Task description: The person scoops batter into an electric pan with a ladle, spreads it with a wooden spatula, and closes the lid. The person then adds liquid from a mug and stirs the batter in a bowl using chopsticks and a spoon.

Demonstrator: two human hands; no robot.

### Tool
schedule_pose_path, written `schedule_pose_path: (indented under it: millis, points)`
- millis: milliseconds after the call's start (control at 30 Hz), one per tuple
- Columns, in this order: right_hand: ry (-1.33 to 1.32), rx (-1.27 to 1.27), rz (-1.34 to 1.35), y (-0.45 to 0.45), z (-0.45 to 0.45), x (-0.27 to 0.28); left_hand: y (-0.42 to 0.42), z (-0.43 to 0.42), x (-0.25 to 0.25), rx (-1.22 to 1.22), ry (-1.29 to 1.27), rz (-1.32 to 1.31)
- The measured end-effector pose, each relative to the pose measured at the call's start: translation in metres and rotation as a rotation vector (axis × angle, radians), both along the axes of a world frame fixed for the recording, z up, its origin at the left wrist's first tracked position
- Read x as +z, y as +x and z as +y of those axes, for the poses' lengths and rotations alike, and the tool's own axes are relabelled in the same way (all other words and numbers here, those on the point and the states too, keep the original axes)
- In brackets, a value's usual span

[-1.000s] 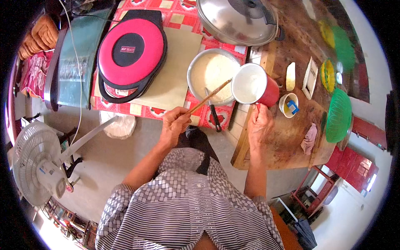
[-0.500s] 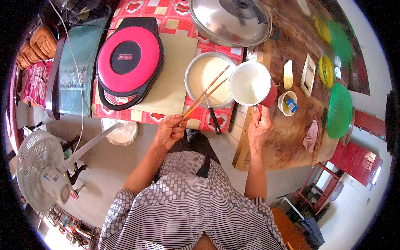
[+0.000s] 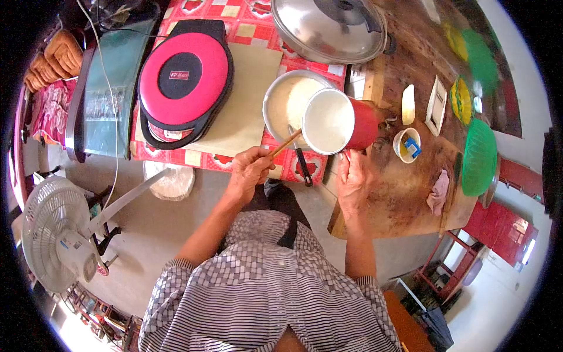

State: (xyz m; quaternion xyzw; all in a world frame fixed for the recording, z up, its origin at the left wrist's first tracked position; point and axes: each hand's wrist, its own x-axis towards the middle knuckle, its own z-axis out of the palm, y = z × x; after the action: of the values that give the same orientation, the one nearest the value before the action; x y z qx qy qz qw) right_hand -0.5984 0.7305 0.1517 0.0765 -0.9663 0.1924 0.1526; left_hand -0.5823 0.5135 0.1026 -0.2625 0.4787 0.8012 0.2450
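Observation:
My left hand (image 3: 251,171) is closed around a pair of chopsticks (image 3: 285,144); their far ends are hidden behind the mug. In my right hand (image 3: 353,180) is the handle of a red mug (image 3: 363,124), white inside, tilted with its mouth to the left over a pan (image 3: 265,108). A pale, creamy batter (image 3: 291,97) lies in the pan. The pan's black handle (image 3: 304,167) points toward me. Left of the pan, a pink and black electric griddle (image 3: 185,82) sits closed on a beige board (image 3: 258,88).
A large steel lid (image 3: 328,29) lies behind the pan. On the wooden table (image 3: 404,193) at right are a small bowl (image 3: 406,146) with a blue packet, a pink cloth (image 3: 437,192) and a green basket (image 3: 480,157). A fan (image 3: 58,234) stands at left.
The mug has moved left over the pan and tipped further, showing more of its red side. It now covers the chopsticks' far ends. My left hand has shifted slightly right and up.

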Motion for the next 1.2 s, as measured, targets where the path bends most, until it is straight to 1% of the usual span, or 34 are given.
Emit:
schedule_pose_path:
  millis: [100, 200, 300, 400, 467, 500, 600, 700, 800, 900, 1000, 1100, 1200]
  points:
    - [-0.010, 0.014, -0.011, 0.004, -0.005, 0.002, -0.004, 0.004, -0.002, -0.015, 0.014, 0.059]
    - [-0.018, -0.005, 0.013, 0.004, -0.002, -0.003, -0.005, 0.007, -0.006, 0.075, 0.081, 0.058]
    - [-0.026, -0.053, 0.014, 0.001, 0.012, -0.010, -0.003, 0.007, 0.000, 0.057, -0.025, 0.076]
    - [-0.069, -0.108, 0.017, -0.003, 0.015, -0.007, 0.000, 0.005, 0.002, 0.054, -0.077, 0.117]
    - [-0.088, -0.138, 0.002, -0.003, 0.020, -0.007, 0.003, 0.004, -0.001, 0.078, -0.065, 0.130]
    - [-0.067, -0.142, 0.035, -0.004, 0.019, -0.004, 0.004, 0.004, -0.003, 0.091, -0.058, 0.137]
    - [-0.045, -0.118, 0.032, -0.002, 0.020, 0.000, 0.004, 0.007, -0.005, 0.114, -0.102, 0.123]
    - [-0.024, -0.114, -0.048, 0.001, 0.018, 0.004, 0.003, 0.010, -0.008, 0.082, -0.220, 0.166]
    - [-0.024, -0.053, 0.017, 0.002, 0.016, 0.000, 0.005, 0.011, -0.010, 0.063, -0.290, 0.247]
    - [-0.009, -0.053, 0.008, 0.002, 0.014, -0.003, 0.005, 0.011, -0.008, -0.001, -0.485, 0.376]
    - [0.049, -0.103, 0.011, -0.003, 0.017, -0.008, 0.008, 0.009, 0.000, -0.001, -0.560, 0.442]
    - [0.000, -0.104, 0.046, -0.009, 0.025, -0.012, 0.009, 0.006, 0.002, 0.010, -0.796, 0.554]
    - [-0.007, -0.106, 0.074, -0.011, 0.029, -0.009, 0.009, 0.002, 0.007, -0.031, -0.871, 0.547]
